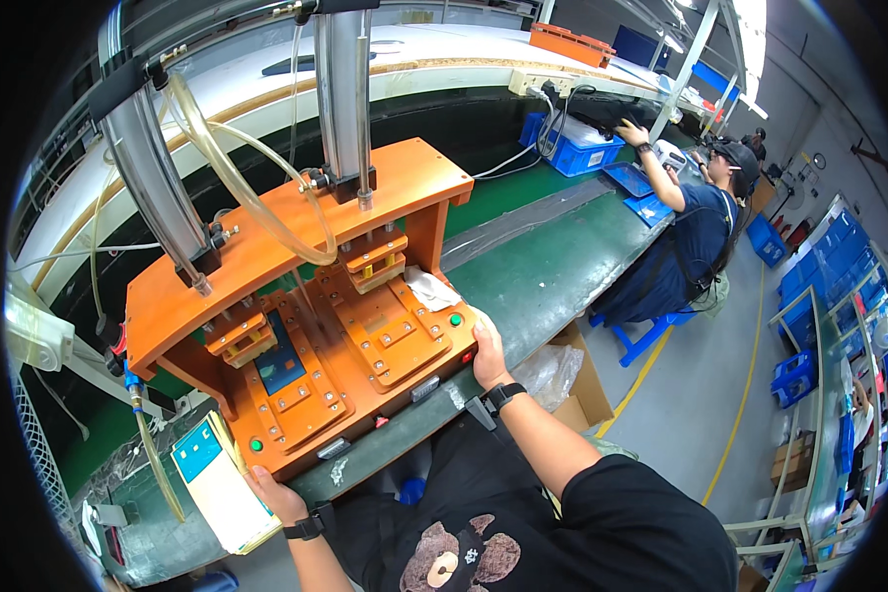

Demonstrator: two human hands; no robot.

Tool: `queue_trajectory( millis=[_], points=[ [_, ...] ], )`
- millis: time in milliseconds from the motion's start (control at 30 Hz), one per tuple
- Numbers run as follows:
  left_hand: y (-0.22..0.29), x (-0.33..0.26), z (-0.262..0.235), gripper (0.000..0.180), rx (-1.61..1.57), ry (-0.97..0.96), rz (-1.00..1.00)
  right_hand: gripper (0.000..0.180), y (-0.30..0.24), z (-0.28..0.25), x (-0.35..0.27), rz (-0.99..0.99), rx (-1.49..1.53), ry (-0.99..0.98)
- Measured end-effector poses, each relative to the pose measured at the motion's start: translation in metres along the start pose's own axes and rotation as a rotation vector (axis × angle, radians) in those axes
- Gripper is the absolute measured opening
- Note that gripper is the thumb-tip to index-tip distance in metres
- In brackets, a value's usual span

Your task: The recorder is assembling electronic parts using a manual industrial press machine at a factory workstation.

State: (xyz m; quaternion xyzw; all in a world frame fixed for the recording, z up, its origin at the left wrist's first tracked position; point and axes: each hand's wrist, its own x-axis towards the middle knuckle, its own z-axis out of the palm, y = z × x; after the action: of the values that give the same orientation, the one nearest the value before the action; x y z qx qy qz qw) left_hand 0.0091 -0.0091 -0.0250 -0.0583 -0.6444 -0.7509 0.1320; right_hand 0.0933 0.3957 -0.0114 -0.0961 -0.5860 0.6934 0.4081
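In front of me an orange two-station press (385, 178) stands on the green bench. My right hand (488, 353) curls around its right front corner, close to a green button (455, 321). At the left front corner, below another green button (257, 446), my left hand (278, 496) grips the base; some of its fingers are hidden. A flat dark-blue panel (281, 360) lies in the left station. The right station's fixture plate (397, 335) shows no panel, and a crumpled white cloth (431, 291) rests beside it.
A pale yellow stack (222, 493) topped by a blue piece lies at the bench's left edge. Air hoses (237, 187) loop over the press. A cardboard box (587, 380) with plastic wrap stands right. Farther along, a co-worker (696, 227) sits near a blue bin (582, 153).
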Motion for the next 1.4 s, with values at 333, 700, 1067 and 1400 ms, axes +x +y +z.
queue_trajectory(
  millis=[333, 700, 1067, 1400],
  points=[
    [0.004, 0.000, 0.003, 0.042, 0.010, 0.010, 0.009, 0.045, -0.004, 0.001, -0.001, -0.001, 0.008, 0.004],
    [-0.001, -0.001, -0.001, 0.043, 0.011, 0.016, -0.017, 0.045, -0.002, -0.001, -0.001, -0.009, -0.009, 0.004],
    [-0.008, 0.000, 0.001, 0.039, 0.163, 0.068, 0.073, 0.044, 0.013, -0.009, 0.001, 0.002, -0.104, 0.039],
    [-0.004, -0.002, 0.001, 0.039, 0.176, -0.024, 0.039, 0.045, 0.008, -0.019, 0.000, 0.030, -0.039, 0.052]
  ],
)
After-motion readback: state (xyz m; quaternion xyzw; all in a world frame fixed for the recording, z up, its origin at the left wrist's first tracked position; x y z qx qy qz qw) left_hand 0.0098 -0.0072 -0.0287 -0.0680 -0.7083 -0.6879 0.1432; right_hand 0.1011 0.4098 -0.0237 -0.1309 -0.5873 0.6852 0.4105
